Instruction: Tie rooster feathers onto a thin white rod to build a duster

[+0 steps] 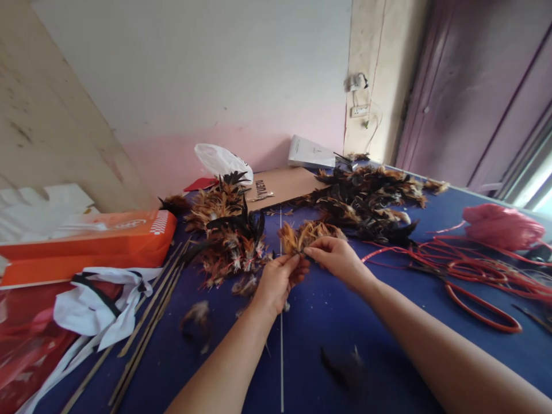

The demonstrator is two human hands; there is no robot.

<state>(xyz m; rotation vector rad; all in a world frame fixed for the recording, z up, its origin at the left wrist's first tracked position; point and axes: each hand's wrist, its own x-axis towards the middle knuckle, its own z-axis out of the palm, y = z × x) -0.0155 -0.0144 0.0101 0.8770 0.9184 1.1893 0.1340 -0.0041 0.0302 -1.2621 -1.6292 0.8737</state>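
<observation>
Both of my hands meet over a blue table (310, 322). My left hand (278, 279) is closed, its fingers pinched on a small bunch of orange-brown feathers (302, 234). My right hand (338, 257) is closed too, gripping the same bunch from the right side. A heap of bound brown and black feather bunches (228, 236) lies just left of my hands. A larger pile of dark loose feathers (371, 198) spreads behind and to the right.
Thin bamboo sticks (149, 319) lie at the left, beside an orange box (86, 244) and white cloth (101, 305). Red string (478, 276) and a pink bag (502, 225) sit at the right. Cardboard (282, 185) and a white bag (222, 161) lie at the back.
</observation>
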